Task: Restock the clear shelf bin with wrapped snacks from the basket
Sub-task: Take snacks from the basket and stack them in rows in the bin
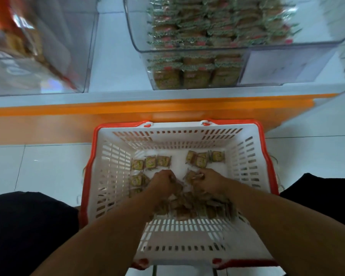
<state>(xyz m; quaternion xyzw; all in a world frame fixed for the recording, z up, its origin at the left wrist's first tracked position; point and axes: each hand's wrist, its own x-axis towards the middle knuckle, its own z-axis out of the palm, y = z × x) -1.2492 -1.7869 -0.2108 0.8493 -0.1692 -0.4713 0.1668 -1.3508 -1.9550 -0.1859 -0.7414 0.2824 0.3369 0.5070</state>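
Observation:
A white basket [116,156] with a red rim stands on the floor below me. Small square wrapped snacks [150,162] lie scattered on its bottom, with more [204,159] near the far right. Both my hands are down inside it. My left hand [163,181] has its fingers curled around a bunch of snacks. My right hand [207,181] grips another bunch beside it. Blurred snacks lie heaped under my wrists. The clear shelf bin [287,48] sits above on the shelf, packed with rows of the same wrapped snacks [197,36].
An orange shelf edge [127,108] runs across just beyond the basket. Another clear bin [48,56] holding orange packs stands at the upper left. White floor tiles [38,166] surround the basket. My dark-clothed knees flank it on both sides.

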